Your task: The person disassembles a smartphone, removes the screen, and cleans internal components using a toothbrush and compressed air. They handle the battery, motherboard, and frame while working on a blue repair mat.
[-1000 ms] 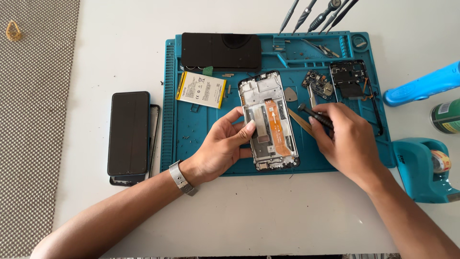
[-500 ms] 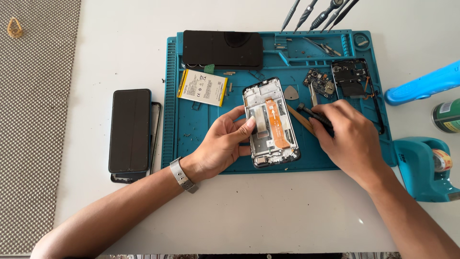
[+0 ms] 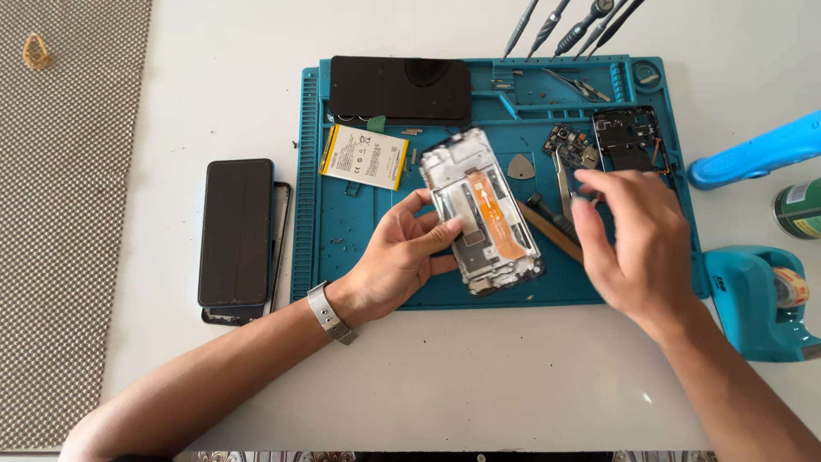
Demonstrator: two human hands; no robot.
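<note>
while gripped along its near long edge by the left hand [image 3: 402,257], with thumb on the exposed metal plate and fingers curled beneath, opened phone frame [image 3: 483,210] tilted up off the blue repair mat [image 3: 342,248], orange flex cable [image 3: 492,214] facing up along its middle. right hand [image 3: 637,244] just right of the frame, fingertips pinched loosely together near the tweezers [image 3: 563,184]; cannot tell whether anything small sits between them. wooden-handled tool [image 3: 547,231] flat on the mat between frame and right hand.

beyond the frame's far-left corner, yellow-and-white battery [image 3: 363,156]; farther back, black rear panel [image 3: 400,88]. right of the frame, grey pick [image 3: 521,168], small circuit board [image 3: 571,145] and dark inner cover [image 3: 629,137]. well left of the frame, off the mat, another black phone [image 3: 236,231].

likely risks: frame slipping from a one-sided grip and landing on the loose parts; flex cable creased or torn if snagged by a fingertip or tool; tiny screws knocked off the mat by a sweeping wrist.
</note>
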